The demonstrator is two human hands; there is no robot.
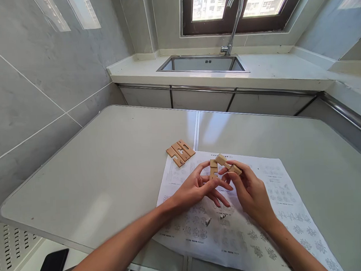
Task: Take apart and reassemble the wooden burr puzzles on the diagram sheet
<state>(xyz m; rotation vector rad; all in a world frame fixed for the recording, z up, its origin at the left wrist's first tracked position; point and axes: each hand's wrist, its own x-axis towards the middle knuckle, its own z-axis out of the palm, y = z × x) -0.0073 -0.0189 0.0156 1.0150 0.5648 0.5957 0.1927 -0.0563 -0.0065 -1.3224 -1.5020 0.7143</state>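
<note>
My left hand [204, 184] pinches an upright notched wooden puzzle piece [213, 168] above the printed sheet, its lower fingers spread. In my right hand [244, 182] is a second notched wooden puzzle piece [229, 164], tilted, with its far end close to the top of the first. Whether the two pieces touch, I cannot tell. Beyond my left hand, several flat wooden pieces [181, 152] with cut-outs and small markings lie side by side. The instruction sheet [270, 170], covered in small line drawings, is spread beneath both hands.
Two small torn-looking scraps [208, 221] lie on the sheet near me. The grey table [110, 161] has a seam down its middle. Behind it stands a counter with a sink [201, 63] and a tap [234, 23]. A black phone [52, 265] lies at the lower left.
</note>
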